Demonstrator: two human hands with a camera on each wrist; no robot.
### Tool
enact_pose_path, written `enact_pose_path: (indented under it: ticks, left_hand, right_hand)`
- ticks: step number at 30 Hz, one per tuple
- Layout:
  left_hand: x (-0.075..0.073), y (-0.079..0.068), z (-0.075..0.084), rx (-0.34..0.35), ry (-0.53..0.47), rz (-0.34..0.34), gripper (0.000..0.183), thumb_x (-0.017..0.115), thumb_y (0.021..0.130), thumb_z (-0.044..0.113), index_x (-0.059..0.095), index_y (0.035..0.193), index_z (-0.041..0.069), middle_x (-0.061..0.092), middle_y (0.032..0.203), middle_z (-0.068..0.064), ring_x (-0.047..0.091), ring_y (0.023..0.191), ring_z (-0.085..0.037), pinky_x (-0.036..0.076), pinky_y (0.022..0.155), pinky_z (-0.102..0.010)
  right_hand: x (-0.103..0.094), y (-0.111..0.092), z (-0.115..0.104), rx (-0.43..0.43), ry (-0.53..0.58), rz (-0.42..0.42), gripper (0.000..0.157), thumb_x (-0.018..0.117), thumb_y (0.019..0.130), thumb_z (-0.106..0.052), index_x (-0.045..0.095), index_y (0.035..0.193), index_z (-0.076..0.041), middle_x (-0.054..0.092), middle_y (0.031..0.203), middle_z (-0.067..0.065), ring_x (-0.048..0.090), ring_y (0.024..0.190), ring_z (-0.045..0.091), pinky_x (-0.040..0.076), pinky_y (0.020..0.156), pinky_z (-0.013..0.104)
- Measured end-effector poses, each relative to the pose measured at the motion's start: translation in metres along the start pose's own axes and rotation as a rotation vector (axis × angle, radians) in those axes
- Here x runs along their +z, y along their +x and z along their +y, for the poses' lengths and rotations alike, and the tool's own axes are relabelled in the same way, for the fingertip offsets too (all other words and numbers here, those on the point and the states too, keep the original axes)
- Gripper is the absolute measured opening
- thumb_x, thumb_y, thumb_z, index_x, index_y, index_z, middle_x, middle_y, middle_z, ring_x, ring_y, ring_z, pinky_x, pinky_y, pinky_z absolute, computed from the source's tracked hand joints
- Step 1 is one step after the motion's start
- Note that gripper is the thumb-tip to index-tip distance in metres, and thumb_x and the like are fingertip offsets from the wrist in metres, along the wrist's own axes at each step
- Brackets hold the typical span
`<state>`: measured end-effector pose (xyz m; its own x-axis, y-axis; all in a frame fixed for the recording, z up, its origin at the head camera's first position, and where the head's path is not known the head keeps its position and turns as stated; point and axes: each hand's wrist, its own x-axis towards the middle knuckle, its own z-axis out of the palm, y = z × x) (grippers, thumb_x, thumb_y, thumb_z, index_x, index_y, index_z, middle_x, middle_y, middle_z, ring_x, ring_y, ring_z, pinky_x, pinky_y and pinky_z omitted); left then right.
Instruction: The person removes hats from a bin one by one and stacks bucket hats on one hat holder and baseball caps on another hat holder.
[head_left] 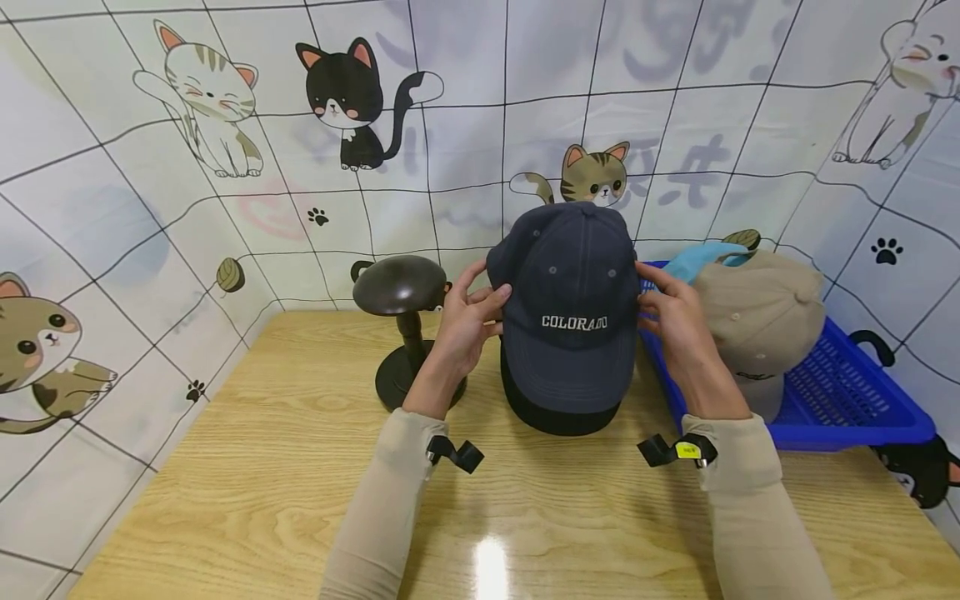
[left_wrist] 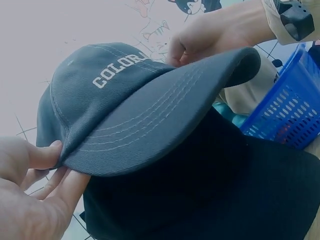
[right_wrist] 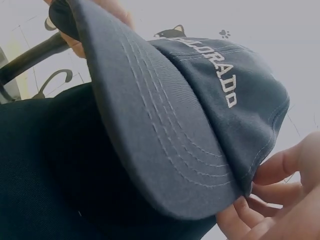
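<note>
Both hands hold a navy baseball cap (head_left: 576, 292) with white COLORADO lettering, its brim facing me. My left hand (head_left: 463, 329) pinches one side edge, thumb on the outside, as the left wrist view shows of the cap (left_wrist: 110, 95). At the opposite edge, my right hand (head_left: 681, 329) grips with thumb and fingers, seen close in the right wrist view on the hand (right_wrist: 285, 190). Directly beneath sits a black cap (head_left: 562, 421), its brim (left_wrist: 260, 185) jutting out below the navy one. Whatever supports the black cap is hidden.
A dark hat stand (head_left: 401, 283) with a rounded top and disc base stands left of the caps. At right, a blue plastic basket (head_left: 847, 437) holds a tan cap (head_left: 765, 308) and something light blue (head_left: 701, 260). A cat-print tiled backdrop (head_left: 465, 108) surrounds the wooden table (head_left: 285, 467).
</note>
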<state>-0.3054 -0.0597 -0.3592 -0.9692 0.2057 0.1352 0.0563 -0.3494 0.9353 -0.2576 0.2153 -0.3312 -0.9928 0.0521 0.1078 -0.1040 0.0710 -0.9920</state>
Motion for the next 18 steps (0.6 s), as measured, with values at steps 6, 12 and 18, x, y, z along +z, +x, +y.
enact_pose_path:
  ticks: [6, 12, 18]
  left_hand:
    - [-0.0014, -0.0001, -0.0014, -0.012, 0.012, 0.007, 0.058, 0.067, 0.101, 0.012, 0.045, 0.153, 0.029, 0.073, 0.106, -0.005, 0.074, 0.079, -0.016, 0.06, 0.067, -0.029]
    - [-0.0016, -0.0003, -0.002, -0.036, 0.016, 0.027, 0.056, 0.067, 0.102, 0.013, 0.046, 0.152, 0.026, 0.072, 0.108, -0.008, 0.075, 0.081, -0.016, 0.059, 0.069, -0.031]
    - [-0.0001, 0.0005, -0.0029, -0.069, 0.008, 0.038, 0.055, 0.066, 0.102, 0.013, 0.043, 0.152, 0.019, 0.07, 0.111, -0.01, 0.074, 0.083, -0.016, 0.061, 0.072, -0.029]
  right_hand:
    - [-0.0021, 0.0012, 0.0025, 0.026, 0.025, -0.023, 0.063, 0.037, 0.102, -0.003, 0.029, 0.164, -0.012, 0.047, 0.136, -0.005, 0.055, 0.097, 0.008, 0.046, 0.082, 0.029]
    - [-0.0017, 0.0025, 0.0036, 0.056, 0.019, -0.028, 0.064, 0.034, 0.101, -0.002, 0.028, 0.164, -0.014, 0.023, 0.165, 0.007, 0.05, 0.094, 0.01, 0.041, 0.087, 0.034]
    - [-0.003, 0.0031, 0.0047, 0.075, 0.025, -0.017, 0.064, 0.037, 0.101, -0.002, 0.03, 0.163, -0.012, 0.044, 0.128, -0.005, 0.052, 0.091, 0.009, 0.044, 0.083, 0.03]
